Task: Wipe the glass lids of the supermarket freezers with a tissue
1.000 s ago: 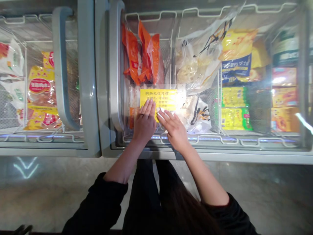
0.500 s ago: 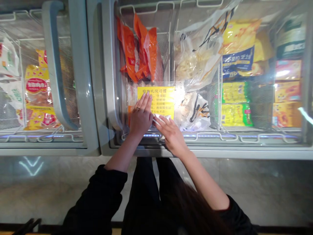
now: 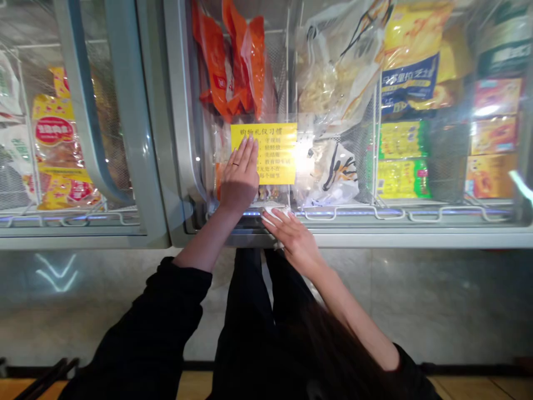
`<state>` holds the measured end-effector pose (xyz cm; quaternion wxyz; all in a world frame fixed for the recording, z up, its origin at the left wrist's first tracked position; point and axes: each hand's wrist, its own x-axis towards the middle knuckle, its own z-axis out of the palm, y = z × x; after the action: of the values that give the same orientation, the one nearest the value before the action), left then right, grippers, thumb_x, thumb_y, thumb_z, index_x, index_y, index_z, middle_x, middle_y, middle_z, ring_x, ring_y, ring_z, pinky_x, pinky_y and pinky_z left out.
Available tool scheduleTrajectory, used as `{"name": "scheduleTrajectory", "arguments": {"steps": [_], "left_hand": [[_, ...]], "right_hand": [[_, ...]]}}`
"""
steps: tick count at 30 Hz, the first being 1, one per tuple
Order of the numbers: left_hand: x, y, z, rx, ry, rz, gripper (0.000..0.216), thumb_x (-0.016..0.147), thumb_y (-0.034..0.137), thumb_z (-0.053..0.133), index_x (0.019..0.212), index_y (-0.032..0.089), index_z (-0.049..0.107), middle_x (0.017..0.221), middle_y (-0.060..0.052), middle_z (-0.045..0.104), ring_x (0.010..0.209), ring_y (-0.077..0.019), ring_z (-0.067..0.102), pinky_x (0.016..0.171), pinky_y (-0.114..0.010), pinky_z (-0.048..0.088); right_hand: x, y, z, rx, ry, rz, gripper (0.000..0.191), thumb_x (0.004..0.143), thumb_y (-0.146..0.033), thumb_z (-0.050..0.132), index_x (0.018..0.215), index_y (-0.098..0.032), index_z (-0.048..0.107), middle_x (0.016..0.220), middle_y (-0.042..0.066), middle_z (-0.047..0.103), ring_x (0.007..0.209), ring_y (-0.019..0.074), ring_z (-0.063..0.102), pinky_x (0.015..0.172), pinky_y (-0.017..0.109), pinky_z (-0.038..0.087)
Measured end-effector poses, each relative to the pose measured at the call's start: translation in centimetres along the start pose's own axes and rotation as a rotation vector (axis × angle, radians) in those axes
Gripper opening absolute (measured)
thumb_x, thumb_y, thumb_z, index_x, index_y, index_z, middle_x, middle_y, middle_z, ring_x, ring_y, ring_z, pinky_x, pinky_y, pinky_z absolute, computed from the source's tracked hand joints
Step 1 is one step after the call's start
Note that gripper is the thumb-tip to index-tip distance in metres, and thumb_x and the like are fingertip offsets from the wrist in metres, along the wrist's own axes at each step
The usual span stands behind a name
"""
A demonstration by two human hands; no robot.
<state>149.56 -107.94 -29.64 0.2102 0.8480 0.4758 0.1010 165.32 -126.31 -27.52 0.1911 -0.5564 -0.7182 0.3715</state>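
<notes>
My left hand (image 3: 241, 173) lies flat on the freezer's glass lid, its fingers stretched over the left part of a yellow sign (image 3: 278, 154) with printed characters. A ring shows on one finger. The palm covers some of the sign's text. My right hand (image 3: 295, 238) presses a crumpled white tissue (image 3: 275, 212) against the lid close to its front edge, just below the sign. Most of the tissue is hidden under the fingers.
Under the glass sit orange bags (image 3: 245, 61), clear bags of pale food (image 3: 337, 66), yellow packets (image 3: 402, 179) and small boxes (image 3: 493, 136) in wire baskets. A curved grey handle (image 3: 85, 111) stands on the neighbouring lid. The freezer's front rim (image 3: 395, 239) runs across.
My right hand has drawn the tissue back from the sign's lower edge toward the lid's front edge, uncovering the last text line. My left hand stays on the sign; the view has shifted slightly.
</notes>
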Motion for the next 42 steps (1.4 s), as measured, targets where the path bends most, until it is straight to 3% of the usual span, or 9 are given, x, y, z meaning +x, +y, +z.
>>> {"name": "scheduleTrajectory", "arguments": {"steps": [4,8,13,18,23,27,31,35,42], "left_hand": [[-2.3,1.6,0.0,-0.001,-0.055,0.002,0.080,0.096,0.005,0.043,0.174,0.021,0.031,0.175,-0.009,0.044,0.166,-0.0280,0.032,0.139,-0.055,0.028],[-5.7,3.3,0.6,0.023,-0.108,-0.007,0.070,0.103,0.008,0.036,0.173,0.014,0.031,0.176,-0.012,0.041,0.167,-0.0261,0.030,0.140,-0.051,0.027],[-7.4,3.9,1.6,0.027,-0.076,-0.040,0.071,0.104,0.007,0.034,0.174,0.015,0.026,0.177,-0.012,0.039,0.168,-0.0255,0.028,0.140,-0.051,0.026],[-7.2,3.9,1.8,-0.015,-0.023,-0.026,0.070,0.106,0.009,0.035,0.174,0.016,0.027,0.175,-0.014,0.042,0.166,-0.0291,0.032,0.138,-0.056,0.030],[-7.0,4.0,1.1,-0.023,-0.031,-0.031,0.069,0.105,0.009,0.038,0.173,0.017,0.031,0.173,-0.013,0.046,0.164,-0.0283,0.037,0.139,-0.055,0.030],[-6.1,4.0,0.6,0.005,-0.047,-0.020,0.067,0.104,0.008,0.041,0.171,0.017,0.038,0.171,-0.011,0.049,0.164,-0.0273,0.039,0.139,-0.053,0.030],[-4.3,3.8,0.4,0.012,-0.021,0.019,0.072,0.100,0.005,0.043,0.171,0.018,0.038,0.171,-0.011,0.049,0.163,-0.0279,0.040,0.137,-0.056,0.034],[-2.0,3.4,0.4,-0.003,0.018,0.061,0.074,0.098,0.004,0.043,0.170,0.020,0.040,0.172,-0.010,0.047,0.164,-0.0277,0.038,0.138,-0.055,0.033],[-0.4,2.0,1.3,0.017,-0.005,0.031,0.067,0.102,0.007,0.042,0.168,0.013,0.043,0.174,-0.014,0.044,0.165,-0.0285,0.036,0.139,-0.051,0.031]], "right_hand": [[-2.5,1.3,-1.6,-0.050,0.019,0.072,0.098,0.080,0.012,0.039,0.168,-0.032,0.044,0.171,0.002,0.049,0.165,0.0205,0.035,0.135,0.057,0.034],[-1.3,1.1,-0.9,-0.098,0.122,0.168,0.096,0.081,0.011,0.040,0.169,-0.027,0.043,0.174,0.005,0.043,0.167,0.0241,0.029,0.136,0.062,0.030],[-2.4,-0.2,0.2,-0.070,0.003,0.058,0.097,0.081,0.011,0.041,0.169,-0.030,0.043,0.171,0.001,0.049,0.165,0.0221,0.034,0.136,0.057,0.032],[-4.4,1.9,-1.9,-0.113,0.098,0.171,0.104,0.076,0.012,0.041,0.171,-0.032,0.039,0.173,0.001,0.046,0.166,0.0231,0.032,0.136,0.060,0.032],[1.2,3.6,-2.1,-0.110,0.305,0.274,0.108,0.076,0.010,0.039,0.172,-0.037,0.034,0.177,-0.003,0.040,0.169,0.0248,0.026,0.136,0.067,0.026],[4.7,2.5,-1.3,-0.067,0.262,0.173,0.099,0.078,0.010,0.039,0.168,-0.032,0.044,0.174,-0.002,0.045,0.168,0.0227,0.029,0.138,0.063,0.024],[1.6,1.5,-1.1,-0.044,0.116,0.056,0.096,0.079,0.010,0.039,0.166,-0.029,0.049,0.171,0.001,0.050,0.165,0.0218,0.035,0.137,0.058,0.030],[-0.8,2.8,-2.2,-0.093,0.147,0.105,0.104,0.074,0.012,0.040,0.169,-0.030,0.044,0.172,0.002,0.049,0.165,0.0231,0.035,0.135,0.060,0.034],[8.1,3.7,-2.7,-0.128,0.293,0.137,0.099,0.077,0.009,0.041,0.168,-0.030,0.046,0.173,0.001,0.048,0.166,0.0245,0.033,0.136,0.064,0.029]]}}
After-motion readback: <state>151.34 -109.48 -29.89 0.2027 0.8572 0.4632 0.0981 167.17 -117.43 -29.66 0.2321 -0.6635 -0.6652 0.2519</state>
